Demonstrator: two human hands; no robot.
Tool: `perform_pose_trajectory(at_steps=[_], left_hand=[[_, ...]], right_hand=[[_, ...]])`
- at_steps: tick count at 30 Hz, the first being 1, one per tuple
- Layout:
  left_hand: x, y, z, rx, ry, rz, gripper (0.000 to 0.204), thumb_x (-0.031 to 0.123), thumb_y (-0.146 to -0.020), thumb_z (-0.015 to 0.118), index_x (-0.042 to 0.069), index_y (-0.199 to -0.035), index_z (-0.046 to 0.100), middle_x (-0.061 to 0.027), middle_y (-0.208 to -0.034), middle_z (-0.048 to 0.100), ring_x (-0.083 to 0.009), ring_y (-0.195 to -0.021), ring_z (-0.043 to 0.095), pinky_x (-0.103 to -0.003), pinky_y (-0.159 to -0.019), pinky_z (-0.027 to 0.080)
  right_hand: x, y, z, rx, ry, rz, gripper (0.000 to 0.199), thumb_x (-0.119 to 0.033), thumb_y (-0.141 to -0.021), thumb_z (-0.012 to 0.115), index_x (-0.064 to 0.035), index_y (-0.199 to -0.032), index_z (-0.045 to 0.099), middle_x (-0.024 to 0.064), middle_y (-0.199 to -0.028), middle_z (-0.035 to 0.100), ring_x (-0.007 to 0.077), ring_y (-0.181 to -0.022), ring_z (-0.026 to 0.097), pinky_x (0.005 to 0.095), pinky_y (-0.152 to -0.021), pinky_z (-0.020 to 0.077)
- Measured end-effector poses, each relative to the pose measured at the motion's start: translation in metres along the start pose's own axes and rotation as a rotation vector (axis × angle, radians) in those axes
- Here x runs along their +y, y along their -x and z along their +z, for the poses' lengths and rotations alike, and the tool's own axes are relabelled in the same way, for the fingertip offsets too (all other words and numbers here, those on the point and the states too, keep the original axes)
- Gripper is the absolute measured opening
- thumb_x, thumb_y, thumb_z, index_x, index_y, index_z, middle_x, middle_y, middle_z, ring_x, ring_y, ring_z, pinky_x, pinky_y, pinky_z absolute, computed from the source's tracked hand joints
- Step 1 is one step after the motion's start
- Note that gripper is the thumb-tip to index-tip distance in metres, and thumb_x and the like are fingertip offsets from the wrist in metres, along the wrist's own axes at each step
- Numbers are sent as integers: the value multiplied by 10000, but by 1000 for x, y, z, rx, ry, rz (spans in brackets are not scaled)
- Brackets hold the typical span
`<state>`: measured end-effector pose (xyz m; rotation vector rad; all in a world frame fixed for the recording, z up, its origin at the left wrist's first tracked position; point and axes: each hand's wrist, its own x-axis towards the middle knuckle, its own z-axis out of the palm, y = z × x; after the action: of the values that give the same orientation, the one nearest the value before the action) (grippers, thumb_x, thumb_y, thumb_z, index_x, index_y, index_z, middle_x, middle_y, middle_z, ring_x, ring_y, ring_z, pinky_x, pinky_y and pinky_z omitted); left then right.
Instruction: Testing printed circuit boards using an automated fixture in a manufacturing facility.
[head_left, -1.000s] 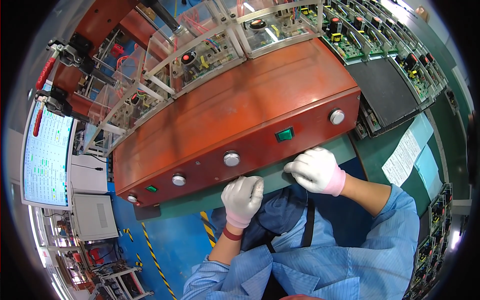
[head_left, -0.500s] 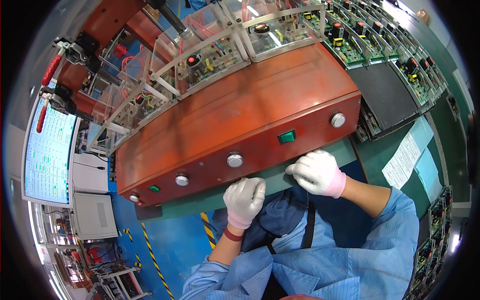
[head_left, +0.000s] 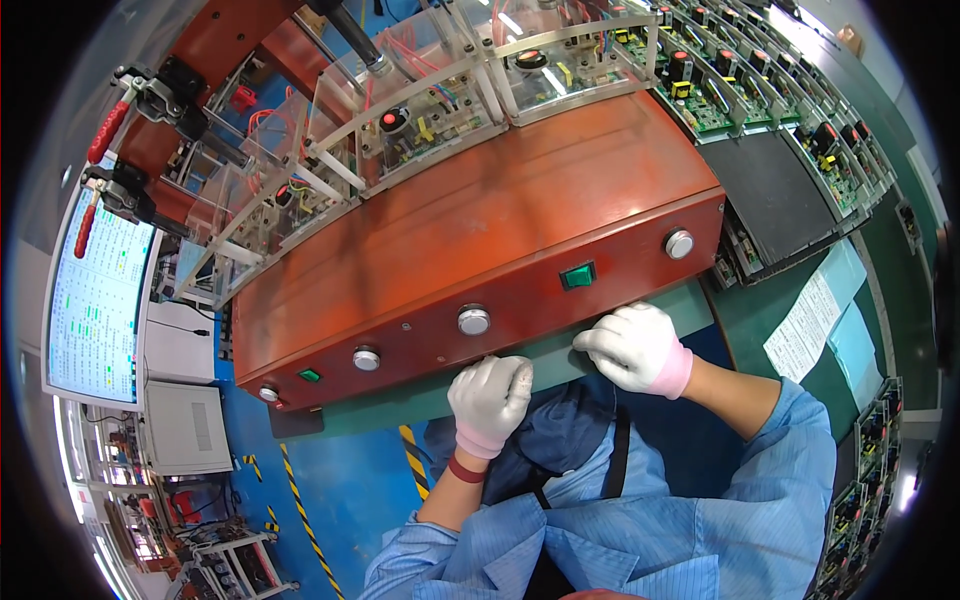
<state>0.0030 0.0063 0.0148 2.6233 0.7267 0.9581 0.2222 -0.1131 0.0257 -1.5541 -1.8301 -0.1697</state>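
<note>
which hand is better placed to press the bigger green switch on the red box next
Right, most likely: the right hand is just below and slightly right of the bigger green switch, while the left hand is farther off, nearer a round silver button.

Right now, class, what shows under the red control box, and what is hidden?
A strip of green tabletop sticks out along the front of the red control box, partly covered by the gloved left hand and gloved right hand. The box hides whatever is farther beneath.

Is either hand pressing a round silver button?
No, the left hand and right hand are both below the silver buttons, touching none.
</note>
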Motion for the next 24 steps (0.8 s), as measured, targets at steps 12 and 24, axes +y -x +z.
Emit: perform_pose_trajectory(at_steps=[12, 24], left_hand=[[7, -4, -5, 2, 42, -4, 74, 174, -840, 722, 107, -871, 731, -40, -772, 673, -254, -637, 602, -342, -635, 480], [0, 4, -7, 143, -57, 11, 74, 207, -873, 685, 133, -867, 686, -38, -808, 637, -268, -664, 589, -364, -631, 476]], right_hand=[[-7, -1, -5, -31, -23, 28, 231, -44, -751, 689, -87, -977, 719, 55, -847, 665, 265, -717, 598, 348, -719, 490], [-11, -5, 4, -110, 33, 41, 220, 9, -772, 657, -59, -976, 703, 84, -866, 677, 296, -727, 588, 371, -741, 482]])
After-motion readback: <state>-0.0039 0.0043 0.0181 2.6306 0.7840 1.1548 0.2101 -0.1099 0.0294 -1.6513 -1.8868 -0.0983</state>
